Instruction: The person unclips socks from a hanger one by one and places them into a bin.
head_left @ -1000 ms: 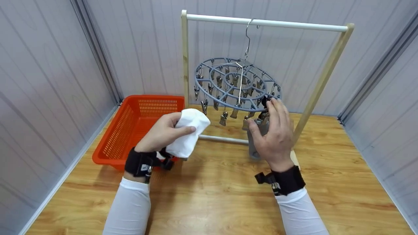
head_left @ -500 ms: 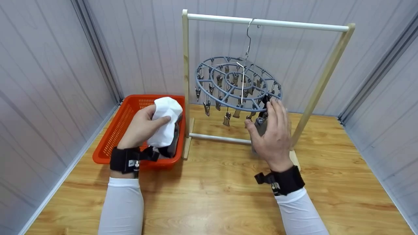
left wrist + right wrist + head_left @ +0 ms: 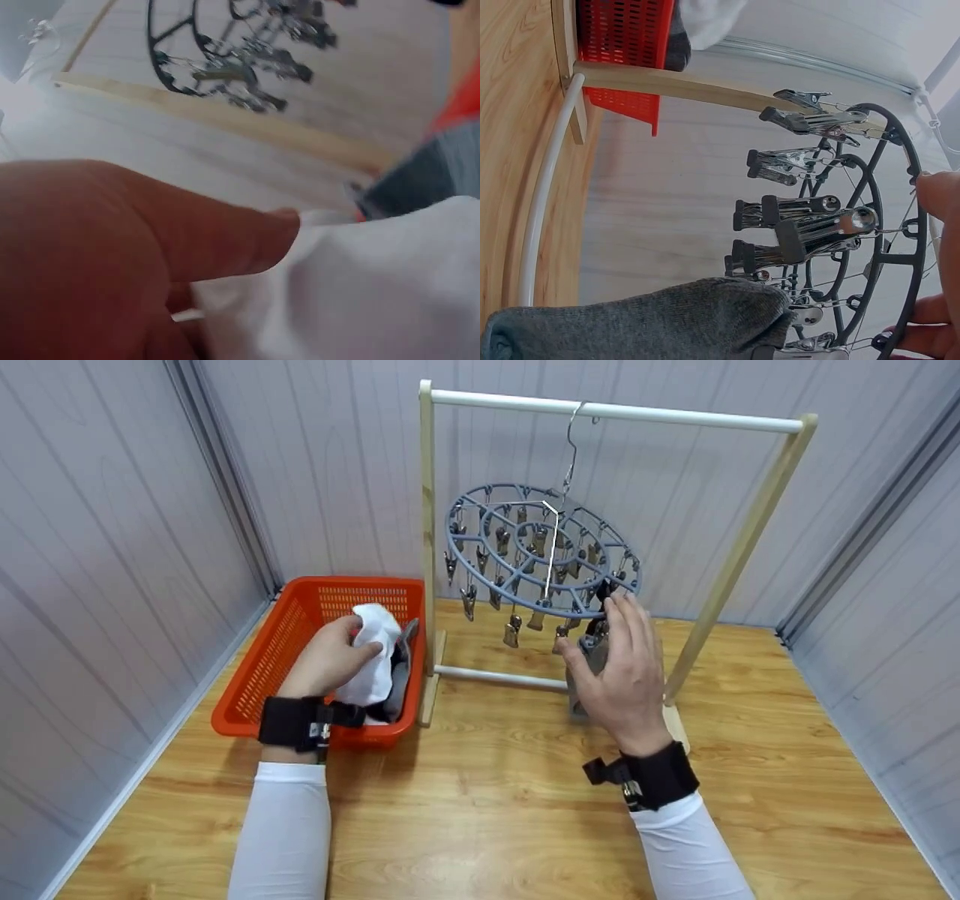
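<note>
My left hand (image 3: 326,656) is in the orange basket and holds a white sock (image 3: 373,660) between thumb and fingers. In the left wrist view the thumb lies over the edge of the white cloth. My right hand (image 3: 626,667) is at the right side of a round grey clip hanger (image 3: 517,577), its fingers fairly straight and the thumb apart. In the right wrist view those fingers lie against the hanger's outer ring. A grey sock (image 3: 645,322) hangs from clips there, partly hidden behind the right hand in the head view. The hanger tilts down on this side.
The orange basket (image 3: 247,690) stands at left with grey and dark socks (image 3: 401,675) by its right wall. A wooden rack (image 3: 427,510) with a white top bar (image 3: 675,416) carries the hanger by its hook. Several metal clips (image 3: 825,232) dangle below the ring.
My left hand has moved left from in front of the rack into the basket, taking the white sock lower. The right hand stays almost still while the hanger sways slightly.
</note>
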{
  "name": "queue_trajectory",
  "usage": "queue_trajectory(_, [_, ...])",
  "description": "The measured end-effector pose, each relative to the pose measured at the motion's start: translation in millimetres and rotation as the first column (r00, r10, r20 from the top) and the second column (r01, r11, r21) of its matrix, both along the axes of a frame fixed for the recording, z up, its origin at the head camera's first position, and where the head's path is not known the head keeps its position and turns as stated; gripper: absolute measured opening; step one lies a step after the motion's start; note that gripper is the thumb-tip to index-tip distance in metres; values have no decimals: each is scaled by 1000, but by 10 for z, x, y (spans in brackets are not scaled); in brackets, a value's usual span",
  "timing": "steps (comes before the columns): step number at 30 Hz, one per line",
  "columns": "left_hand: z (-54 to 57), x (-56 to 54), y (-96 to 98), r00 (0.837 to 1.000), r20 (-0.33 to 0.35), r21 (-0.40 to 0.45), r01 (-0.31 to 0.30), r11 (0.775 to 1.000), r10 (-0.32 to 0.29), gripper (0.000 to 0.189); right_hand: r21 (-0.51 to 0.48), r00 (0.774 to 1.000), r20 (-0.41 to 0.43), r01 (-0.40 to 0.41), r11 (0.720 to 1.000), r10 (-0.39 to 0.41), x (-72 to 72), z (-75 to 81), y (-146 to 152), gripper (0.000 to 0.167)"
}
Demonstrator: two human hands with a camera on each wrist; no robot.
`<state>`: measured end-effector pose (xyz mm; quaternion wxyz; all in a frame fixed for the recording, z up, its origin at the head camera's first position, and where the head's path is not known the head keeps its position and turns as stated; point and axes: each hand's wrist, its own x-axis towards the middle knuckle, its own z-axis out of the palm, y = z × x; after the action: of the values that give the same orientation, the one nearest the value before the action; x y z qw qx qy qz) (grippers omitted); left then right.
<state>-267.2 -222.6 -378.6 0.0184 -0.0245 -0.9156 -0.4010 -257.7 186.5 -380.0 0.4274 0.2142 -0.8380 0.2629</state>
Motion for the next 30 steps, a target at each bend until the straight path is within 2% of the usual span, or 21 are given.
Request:
queue_trajectory(3, [2, 9, -3, 998, 43, -104, -39, 994, 43, 66, 9, 1000, 7, 4, 1000, -5, 15, 13, -3, 87])
queue_trajectory(6, [17, 26, 2, 995, 52, -150, -79, 986, 87, 68, 14, 1000, 6, 3, 1000, -3, 25, 22, -4, 84])
queue_trajectory(8, [37, 43, 13, 993, 31, -162, -108, 981, 115, 67, 12, 1000, -4, -2, 1000, 2, 26, 24, -7, 83])
queue_trajectory(12, [106, 92, 79, 988, -55, -135, -154, 979, 147, 60, 12, 1000, -22, -15, 1000, 15, 25, 26, -13, 84])
queue_trajectory(15, [155, 119, 168, 982, -118, -86, -157, 984, 146, 56, 20, 999, -34, -26, 999, 27, 28, 33, -12, 84])
queue_trajectory(18, [186, 136, 283, 983, -153, -44, -110, 993, 103, 55, 25, 998, -43, -43, 999, 44, 39, 30, -14, 78])
queue_trajectory(21, [214, 170, 415, 988, -150, -11, -23, 1000, 21, 53, 35, 997, -50, -53, 998, 55, 56, 21, -25, 74])
queue_trajectory(24, [236, 212, 552, 988, -137, 3, 77, 997, -76, 51, 33, 994, -69, -78, 996, 81, 72, 22, -48, 71])
queue_trajectory(27, [249, 252, 690, 978, -130, -5, 164, 986, -163, 48, 20, 988, -89, -123, 992, 125, 84, 25, -75, 68])
queue_trajectory(30, [250, 284, 830, 960, -128, -10, 249, 969, -248, 44, 15, 978, -98, -183, 983, 184, 94, 33, -89, 66])
